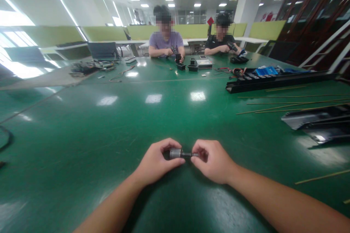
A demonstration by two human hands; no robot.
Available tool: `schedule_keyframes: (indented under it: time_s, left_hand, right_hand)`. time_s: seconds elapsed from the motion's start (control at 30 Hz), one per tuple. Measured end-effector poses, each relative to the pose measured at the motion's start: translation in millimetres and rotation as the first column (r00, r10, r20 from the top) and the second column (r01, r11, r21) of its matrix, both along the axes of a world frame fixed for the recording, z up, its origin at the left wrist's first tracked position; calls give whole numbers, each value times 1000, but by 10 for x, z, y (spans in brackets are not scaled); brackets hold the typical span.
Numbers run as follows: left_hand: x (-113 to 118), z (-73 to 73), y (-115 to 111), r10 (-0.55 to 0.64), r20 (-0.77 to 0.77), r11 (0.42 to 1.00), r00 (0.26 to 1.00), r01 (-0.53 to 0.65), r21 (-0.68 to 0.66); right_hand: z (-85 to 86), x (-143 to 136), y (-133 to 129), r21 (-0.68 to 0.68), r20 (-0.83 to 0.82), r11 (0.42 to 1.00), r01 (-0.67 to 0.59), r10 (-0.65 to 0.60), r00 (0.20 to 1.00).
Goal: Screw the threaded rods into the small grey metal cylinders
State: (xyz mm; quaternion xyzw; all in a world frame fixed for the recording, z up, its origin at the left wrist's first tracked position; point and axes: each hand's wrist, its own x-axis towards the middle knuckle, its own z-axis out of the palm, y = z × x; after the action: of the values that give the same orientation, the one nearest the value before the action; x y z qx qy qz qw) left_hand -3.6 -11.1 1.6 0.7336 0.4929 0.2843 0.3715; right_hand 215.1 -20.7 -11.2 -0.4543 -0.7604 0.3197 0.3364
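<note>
A small cylindrical metal part with a thin dark shaft lies level just above or on the green table. My left hand is closed around the thick cylinder, thumb in front and fingers behind. On the other side, my right hand pinches the far end of the shaft between thumb and fingertips. A short stretch of shaft shows between the two hands. Whether the shaft is one piece with the cylinder cannot be made out.
Two people work across the table near black boxes. At the right are a long black tray, thin yellow rods and metal channels. Cables and parts lie at the far left.
</note>
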Motion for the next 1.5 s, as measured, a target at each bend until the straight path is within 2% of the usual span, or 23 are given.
schedule_keyframes:
  time_s: [0.57,1.23,1.5]
  left_hand:
    - [-32,-2,18,30,81,999,996,-27,-39]
    - [-42,15,17,43,74,998,996,-39,-54]
    - [-71,-3,30,49,120,996,992,-39,-78]
  right_hand:
    - [-6,26,4,-35,-59,999,6,-8,998]
    - [29,24,-12,-51,-76,999,-2,-1,997]
    - [15,18,-2,-55,-87,998,8,-13,996]
